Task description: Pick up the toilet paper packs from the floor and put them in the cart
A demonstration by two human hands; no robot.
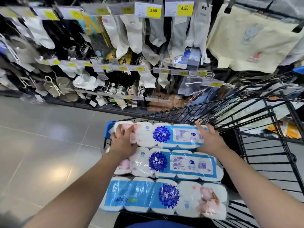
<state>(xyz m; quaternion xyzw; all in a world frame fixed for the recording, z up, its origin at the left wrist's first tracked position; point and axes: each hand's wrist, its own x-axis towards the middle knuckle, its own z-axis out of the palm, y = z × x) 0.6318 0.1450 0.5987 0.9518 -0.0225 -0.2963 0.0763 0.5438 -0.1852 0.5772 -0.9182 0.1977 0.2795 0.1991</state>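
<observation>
Fingers (126,129) spread and nearly straight, a shopper's left hand (123,142) and right hand (211,140) press the two ends of a toilet paper pack (164,134) lying across the far edge of the cart (108,130), a second pack (172,165) and a third pack (164,196) in a row toward its near edge. Pushing both ends down evenly, square to the far left corner, should keep the slick wrap from sliding off the rim.

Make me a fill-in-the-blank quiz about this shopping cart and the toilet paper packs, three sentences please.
The cart carries ___ toilet paper packs. The left hand and right hand both rest on the pack ___ from the camera. Left of the 4.50 tag, the yellow tag reads ___.
Missing words: three; farthest; 3.50.
</observation>
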